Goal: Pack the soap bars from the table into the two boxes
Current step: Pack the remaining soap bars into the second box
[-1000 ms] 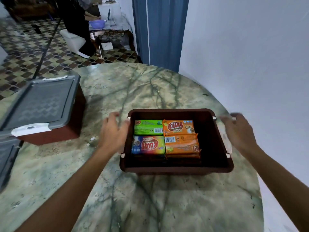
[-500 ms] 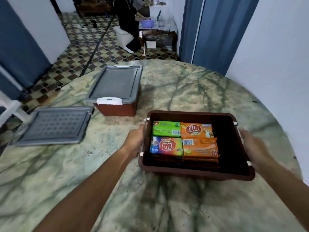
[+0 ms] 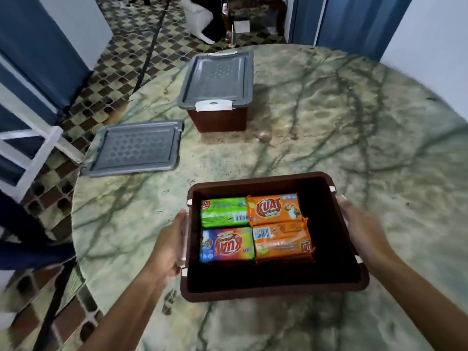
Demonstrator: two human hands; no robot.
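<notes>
Marbled green worktop (image 3: 329,122) fills the frame, where left hand (image 3: 168,245) and right hand (image 3: 361,233) each grip one side of the open brown box (image 3: 276,290) of soap bars (image 3: 255,228) at lower centre.

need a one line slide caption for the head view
Both hands, left and right, grip the open brown plastic box of wrapped soap bars on the round marbled table.

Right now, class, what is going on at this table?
A person's left hand and right hand grip opposite sides of an open brown plastic box holding wrapped soap bars. A second brown box stands closed under a grey lid. Another loose grey lid lies on the marble table.
</notes>
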